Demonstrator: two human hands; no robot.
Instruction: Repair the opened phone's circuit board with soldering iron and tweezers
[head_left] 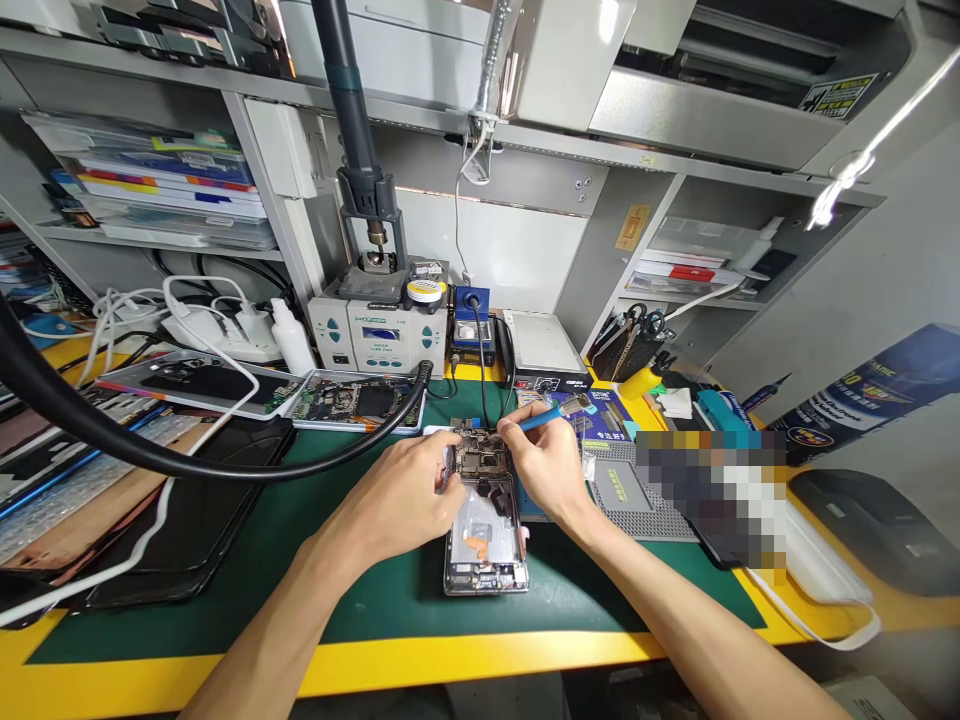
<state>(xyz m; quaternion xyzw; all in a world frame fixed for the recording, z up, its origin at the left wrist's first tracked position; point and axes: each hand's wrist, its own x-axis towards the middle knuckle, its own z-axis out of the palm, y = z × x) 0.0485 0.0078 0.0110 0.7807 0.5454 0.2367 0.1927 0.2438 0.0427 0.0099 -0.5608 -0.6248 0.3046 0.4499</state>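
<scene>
L hand (409, 490) gripping opened phone (486, 510), R hand (546, 462) w/ blue tool (543, 417)

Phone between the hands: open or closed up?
Open: the phone's circuit board and orange flex piece lie exposed.

"QUICK" and "LEAD FREE" on the pale station (381, 348) — lettering on the spray can (870, 395) too blurred.
</scene>
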